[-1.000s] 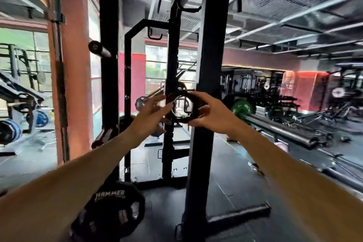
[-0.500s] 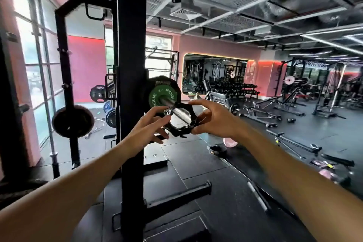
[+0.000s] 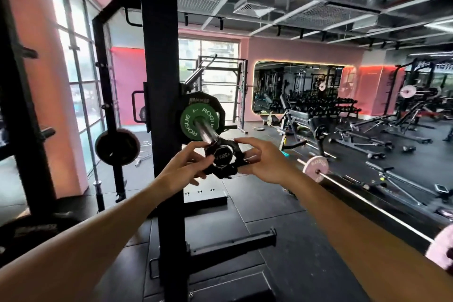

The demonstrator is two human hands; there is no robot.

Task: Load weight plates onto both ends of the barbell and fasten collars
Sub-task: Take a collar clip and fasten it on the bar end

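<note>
A chrome barbell sleeve (image 3: pixel 207 131) points toward me from the rack. On it sit a black Hammer plate (image 3: pixel 215 103) and, in front of that, a smaller green Rogue plate (image 3: pixel 190 121). A black clamp collar (image 3: pixel 226 168) rings the sleeve's end cap, well short of the green plate. My left hand (image 3: pixel 181 169) grips the collar's left side and my right hand (image 3: pixel 263 159) grips its right side. The far end of the bar is hidden behind the upright.
A black rack upright (image 3: pixel 160 81) stands just left of my hands, with its foot bar (image 3: pixel 232 245) on the floor below. A black plate (image 3: pixel 117 146) hangs on a storage peg at left. A barbell with pink plates (image 3: pixel 315 167) lies on the floor at right.
The view has swung right and closer to the bar end. The collar, held before in front of the sleeve, is now around the sleeve's tip.
</note>
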